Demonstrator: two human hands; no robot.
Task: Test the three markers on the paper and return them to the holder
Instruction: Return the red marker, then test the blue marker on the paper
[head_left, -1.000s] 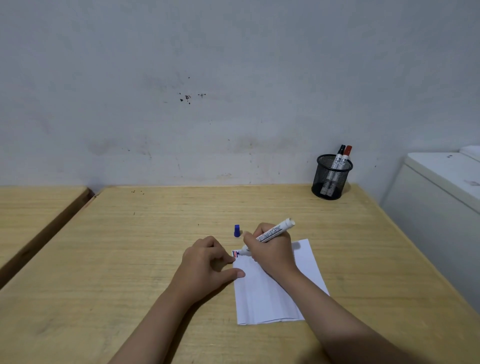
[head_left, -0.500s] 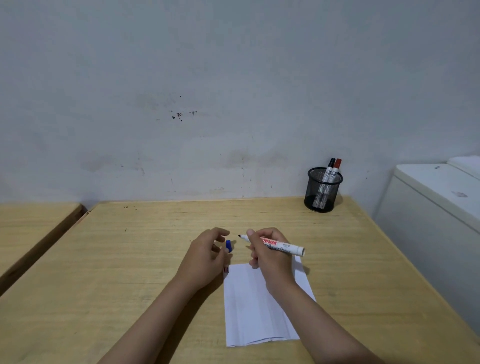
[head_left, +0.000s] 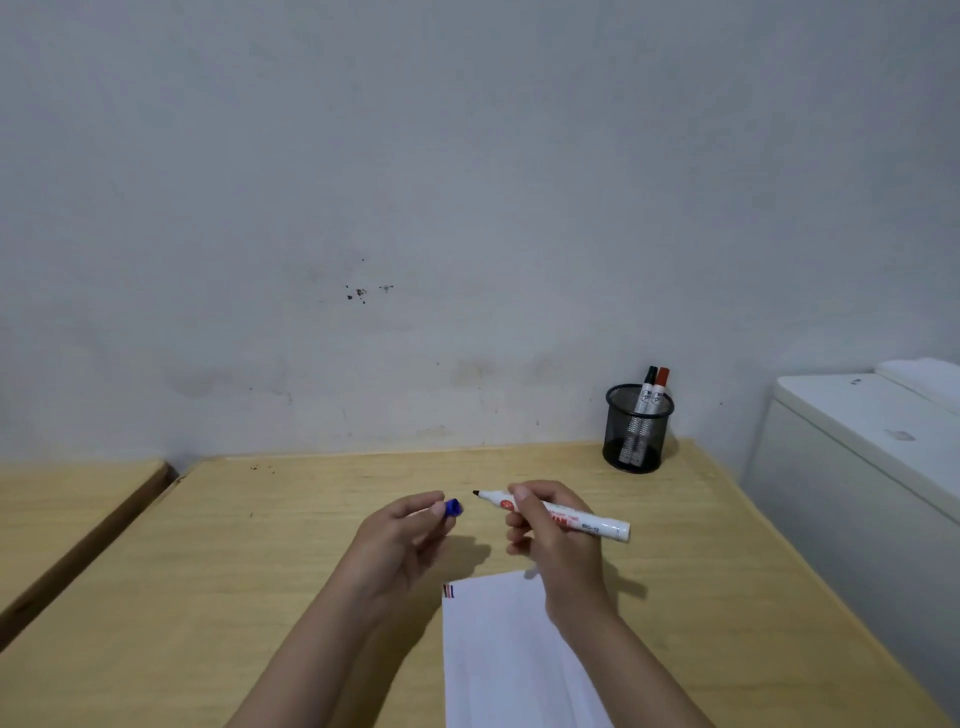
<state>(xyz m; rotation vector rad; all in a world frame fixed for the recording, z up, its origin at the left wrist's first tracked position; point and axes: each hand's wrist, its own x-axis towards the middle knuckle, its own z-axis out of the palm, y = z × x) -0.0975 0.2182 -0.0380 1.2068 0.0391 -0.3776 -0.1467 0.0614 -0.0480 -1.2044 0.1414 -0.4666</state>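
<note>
My right hand (head_left: 550, 545) grips an uncapped white marker (head_left: 582, 522), held level above the table with its dark tip pointing left. A short gap away, my left hand (head_left: 400, 540) pinches the blue cap (head_left: 454, 507) between fingertips, open end facing the tip. The white paper (head_left: 509, 654) lies below both hands, with short red and blue strokes at its top-left corner (head_left: 449, 591). A black mesh holder (head_left: 636, 428) stands at the table's back right with a black-capped marker (head_left: 648, 391) and a red-capped marker (head_left: 660, 389) upright in it.
The wooden table (head_left: 260, 571) meets a grey wall at the back. A second wooden surface (head_left: 62, 499) lies to the left across a gap. A white appliance (head_left: 862, 467) stands close to the table's right edge.
My right hand lifted the marker off the paper and turned it level, tip to the left. My left hand picked the blue cap up from the table and raised it to the tip.
</note>
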